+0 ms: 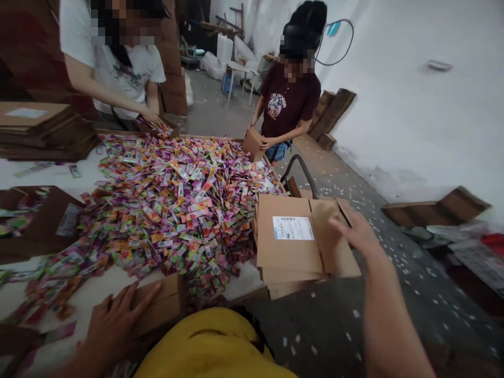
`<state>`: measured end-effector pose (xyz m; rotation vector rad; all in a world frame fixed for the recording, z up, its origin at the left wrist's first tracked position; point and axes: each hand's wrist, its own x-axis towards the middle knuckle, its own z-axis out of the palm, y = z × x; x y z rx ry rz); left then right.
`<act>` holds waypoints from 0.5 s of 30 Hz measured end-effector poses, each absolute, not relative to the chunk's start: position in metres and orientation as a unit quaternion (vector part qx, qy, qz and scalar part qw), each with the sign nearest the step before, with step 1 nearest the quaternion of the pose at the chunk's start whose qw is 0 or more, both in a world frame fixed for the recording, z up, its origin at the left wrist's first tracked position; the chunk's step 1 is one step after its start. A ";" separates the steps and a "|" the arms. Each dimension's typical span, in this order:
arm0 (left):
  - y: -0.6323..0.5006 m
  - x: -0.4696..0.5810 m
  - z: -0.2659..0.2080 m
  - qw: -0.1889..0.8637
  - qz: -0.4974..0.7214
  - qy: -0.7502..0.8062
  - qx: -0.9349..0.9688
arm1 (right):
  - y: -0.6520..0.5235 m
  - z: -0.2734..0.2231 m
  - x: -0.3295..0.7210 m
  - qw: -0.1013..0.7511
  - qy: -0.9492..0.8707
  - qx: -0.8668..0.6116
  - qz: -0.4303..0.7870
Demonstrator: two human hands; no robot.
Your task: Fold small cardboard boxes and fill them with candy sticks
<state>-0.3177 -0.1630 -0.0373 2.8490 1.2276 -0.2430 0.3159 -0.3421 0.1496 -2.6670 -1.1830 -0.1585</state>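
My left hand (118,315) rests on a small closed cardboard box (167,299) at the table's near edge, its fingers spread over the top. On the right, my right hand (356,231) is at the far side of a stack of flattened cardboard boxes (263,244), thumb and fingers apart; blur hides whether it touches the cardboard. The top flat box carries a white barcode label (293,228). A wide heap of small colourful packets (189,199) spreads across the table between the boxes.
Two people work across the table: one in a white shirt (118,73), one in a maroon shirt (289,100) holding a box (253,143). An open box (43,223) and stacked flat cartons (35,131) stand left. A metal chair frame (303,163) is behind the right stack.
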 end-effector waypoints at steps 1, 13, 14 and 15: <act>-0.164 -0.318 -0.038 0.019 -0.070 0.398 0.915 | -0.353 0.146 0.291 0.078 -0.452 -0.887 -0.058; -0.166 -0.315 -0.036 0.047 -0.049 0.412 0.909 | -0.331 0.100 0.197 -0.123 -0.511 -0.850 -0.037; -0.166 -0.315 -0.037 0.042 -0.050 0.415 0.908 | -0.312 0.107 0.215 -0.112 -0.503 -0.857 -0.022; -0.166 -0.315 -0.038 0.040 -0.053 0.417 0.906 | -0.295 0.112 0.232 -0.099 -0.493 -0.864 -0.008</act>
